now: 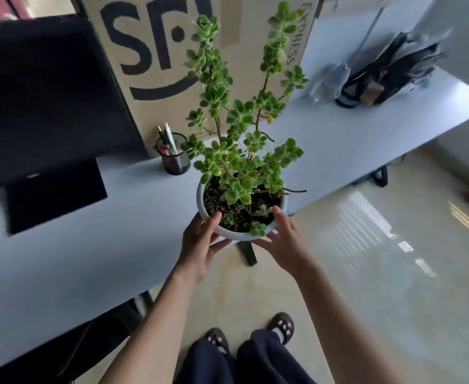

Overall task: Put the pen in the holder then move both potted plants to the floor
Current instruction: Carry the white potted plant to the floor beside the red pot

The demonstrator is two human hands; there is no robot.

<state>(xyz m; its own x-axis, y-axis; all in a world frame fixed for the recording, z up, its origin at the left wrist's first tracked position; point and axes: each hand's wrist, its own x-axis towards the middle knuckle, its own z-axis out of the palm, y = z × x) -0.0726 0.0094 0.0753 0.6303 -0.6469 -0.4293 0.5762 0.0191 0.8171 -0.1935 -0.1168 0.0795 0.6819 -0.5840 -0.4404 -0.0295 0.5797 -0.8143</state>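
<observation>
Left hand and right hand flank the upright potted plant, both grips clasping it, floor below it.

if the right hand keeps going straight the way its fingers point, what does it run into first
The white pot: the right hand points up-left at its near side and seems to touch its rim.

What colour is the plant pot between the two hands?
The pot is pale bluish white; the head view shows it best.
</observation>
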